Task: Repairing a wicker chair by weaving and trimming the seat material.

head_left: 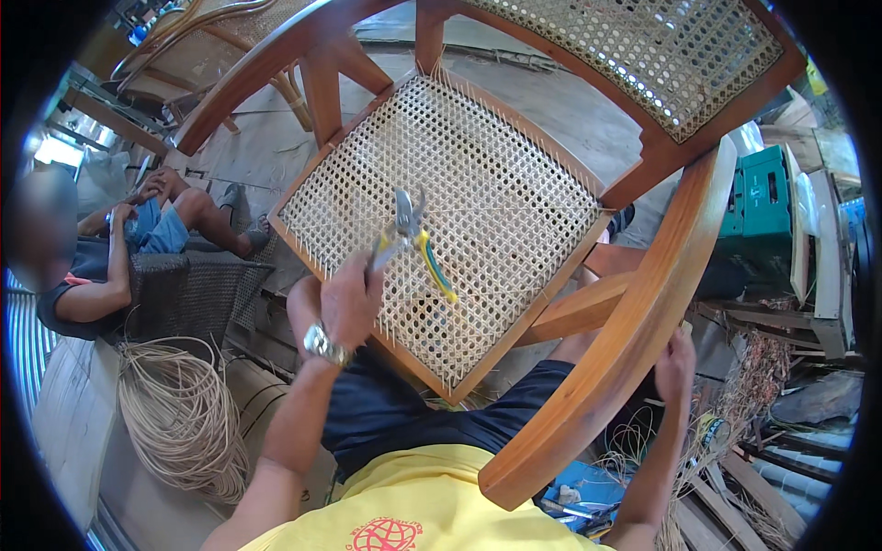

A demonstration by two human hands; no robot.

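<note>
A wooden armchair with a woven cane seat [514, 202] stands tilted over my lap. Over the front left part of the seat, my left hand [352, 298] is closed around one handle of the pruning shears [405, 220]. Their blades point away from me and are spread; the other yellow-green handle swings out to the right. Short cane ends stick up along the seat's edges. Beyond the curved right armrest [634, 331], my right hand [676, 365] is low with curled fingers. What it holds, if anything, cannot be made out.
A coil of cane strands [179, 413] lies at my left. Behind it a person [110, 248] sits on a dark woven chair. Green crates [758, 197] stand at the right, above loose fibres [749, 386] and wooden slats. Another rattan chair [220, 46] is at the far left.
</note>
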